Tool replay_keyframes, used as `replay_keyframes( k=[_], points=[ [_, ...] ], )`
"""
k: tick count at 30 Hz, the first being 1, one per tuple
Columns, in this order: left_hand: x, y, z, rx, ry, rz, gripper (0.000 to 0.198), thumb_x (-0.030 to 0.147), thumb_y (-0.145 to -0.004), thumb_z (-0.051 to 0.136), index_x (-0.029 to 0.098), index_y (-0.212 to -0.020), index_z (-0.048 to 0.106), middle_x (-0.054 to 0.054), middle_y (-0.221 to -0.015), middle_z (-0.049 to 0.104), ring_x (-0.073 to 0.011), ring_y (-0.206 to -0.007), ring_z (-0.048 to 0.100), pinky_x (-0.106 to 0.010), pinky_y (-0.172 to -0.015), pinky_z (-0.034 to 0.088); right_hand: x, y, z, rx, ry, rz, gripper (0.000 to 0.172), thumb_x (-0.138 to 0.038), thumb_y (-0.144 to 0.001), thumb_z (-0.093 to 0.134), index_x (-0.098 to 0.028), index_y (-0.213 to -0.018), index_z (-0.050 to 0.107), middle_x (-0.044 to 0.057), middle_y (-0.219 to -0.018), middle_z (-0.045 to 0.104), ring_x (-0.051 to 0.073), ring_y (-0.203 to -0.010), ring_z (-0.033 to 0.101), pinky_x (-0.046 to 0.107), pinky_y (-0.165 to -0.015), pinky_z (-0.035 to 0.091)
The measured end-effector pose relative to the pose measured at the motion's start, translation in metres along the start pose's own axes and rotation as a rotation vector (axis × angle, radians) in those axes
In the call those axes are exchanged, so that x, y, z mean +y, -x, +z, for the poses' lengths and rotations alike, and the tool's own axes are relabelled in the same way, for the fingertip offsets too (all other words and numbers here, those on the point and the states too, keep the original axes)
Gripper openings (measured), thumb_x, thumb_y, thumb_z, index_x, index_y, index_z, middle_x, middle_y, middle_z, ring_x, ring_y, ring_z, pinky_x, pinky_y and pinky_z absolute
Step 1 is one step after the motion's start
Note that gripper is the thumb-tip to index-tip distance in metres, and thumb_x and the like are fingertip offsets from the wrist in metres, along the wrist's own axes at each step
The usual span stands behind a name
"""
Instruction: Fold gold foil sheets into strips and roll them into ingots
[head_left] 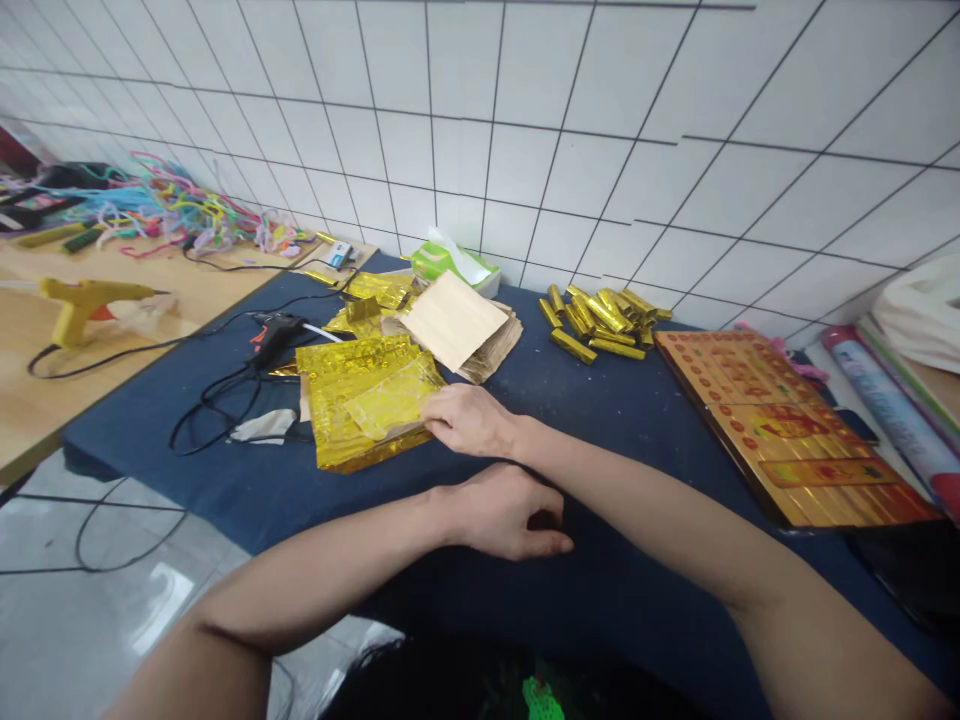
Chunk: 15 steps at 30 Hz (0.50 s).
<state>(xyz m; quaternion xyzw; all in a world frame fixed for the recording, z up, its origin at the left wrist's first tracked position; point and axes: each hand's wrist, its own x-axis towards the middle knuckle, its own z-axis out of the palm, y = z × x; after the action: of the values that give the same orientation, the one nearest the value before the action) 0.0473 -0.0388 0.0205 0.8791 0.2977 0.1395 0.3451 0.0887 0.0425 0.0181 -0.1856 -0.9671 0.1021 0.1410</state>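
My right hand [474, 420] reaches across to the left, its fingers closed on the right edge of a gold joss paper sheet [394, 398]. That sheet lies on a stack of shiny gold paper [326, 440]. Just in front of it, my left hand [514, 512] hovers over or rests on the blue cloth. Its fingers are loosely curled, with a gap between thumb and forefinger, and nothing shows in it. Behind my right hand lies a pile of plain tan paper sheets [457, 322]. Rolled gold paper tubes [604, 318] are heaped near the wall.
A black glue gun [271, 338] with its cord lies left of the gold stack. A yellow glue gun [86, 305] sits on the wooden table [37, 400]. Tissues [455, 262] stand by the tiled wall. A printed red-and-gold stack [780, 420] lies at right, on the blue cloth [600, 430].
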Motion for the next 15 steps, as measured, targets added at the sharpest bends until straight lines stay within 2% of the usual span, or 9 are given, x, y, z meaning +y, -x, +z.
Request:
replay_keyframes(
  k=[3, 6, 9, 12, 15],
  points=[
    [-0.001, 0.0, 0.001, 0.003, -0.005, -0.012, 0.025, 0.037, -0.08, 0.054, 0.015, -0.084, 0.065, -0.001, -0.067, 0.063, -0.0099, -0.057, 0.054, -0.019, -0.053, 0.038, 0.0, -0.003, -0.009, 0.019, -0.09, 0.053, 0.014, -0.022, -0.08, 0.053, -0.017, -0.067, 0.056, 0.003, -0.073, 0.061, 0.016, -0.071, 0.054, 0.027, -0.062, 0.039],
    [-0.002, 0.0, -0.001, -0.002, -0.012, -0.039, 0.025, 0.038, -0.08, 0.053, 0.016, -0.086, 0.065, -0.001, -0.069, 0.064, -0.0105, -0.058, 0.055, -0.019, -0.054, 0.039, 0.0, -0.007, -0.015, 0.018, -0.285, 0.09, 0.027, -0.029, -0.078, 0.057, -0.017, -0.056, 0.049, -0.001, -0.06, 0.051, 0.012, -0.059, 0.045, 0.026, -0.054, 0.031],
    [-0.001, -0.001, -0.002, -0.004, -0.026, -0.042, 0.024, 0.038, -0.08, 0.053, 0.017, -0.086, 0.064, -0.001, -0.072, 0.065, -0.0112, -0.061, 0.057, -0.019, -0.056, 0.04, 0.004, -0.013, -0.023, 0.025, -0.447, 0.131, 0.036, -0.033, -0.081, 0.052, -0.017, -0.05, 0.042, -0.005, -0.049, 0.037, 0.008, -0.049, 0.034, 0.024, -0.047, 0.024],
    [-0.001, -0.001, -0.003, -0.001, -0.046, -0.029, 0.024, 0.038, -0.081, 0.053, 0.017, -0.085, 0.064, -0.001, -0.075, 0.065, -0.012, -0.065, 0.059, -0.02, -0.059, 0.041, 0.019, -0.027, -0.038, 0.174, -0.525, 0.22, 0.035, -0.038, -0.086, 0.041, -0.017, -0.059, 0.045, -0.005, -0.054, 0.037, 0.007, -0.049, 0.033, 0.022, -0.046, 0.025],
    [-0.001, -0.001, -0.003, 0.004, -0.049, -0.024, 0.024, 0.038, -0.081, 0.052, 0.017, -0.087, 0.063, -0.001, -0.077, 0.066, -0.0119, -0.067, 0.059, -0.019, -0.062, 0.042, 0.05, -0.046, -0.054, 0.464, -0.709, 0.465, 0.028, -0.039, -0.082, 0.046, -0.016, -0.067, 0.05, -0.003, -0.059, 0.044, 0.008, -0.053, 0.042, 0.022, -0.047, 0.032]
  ],
)
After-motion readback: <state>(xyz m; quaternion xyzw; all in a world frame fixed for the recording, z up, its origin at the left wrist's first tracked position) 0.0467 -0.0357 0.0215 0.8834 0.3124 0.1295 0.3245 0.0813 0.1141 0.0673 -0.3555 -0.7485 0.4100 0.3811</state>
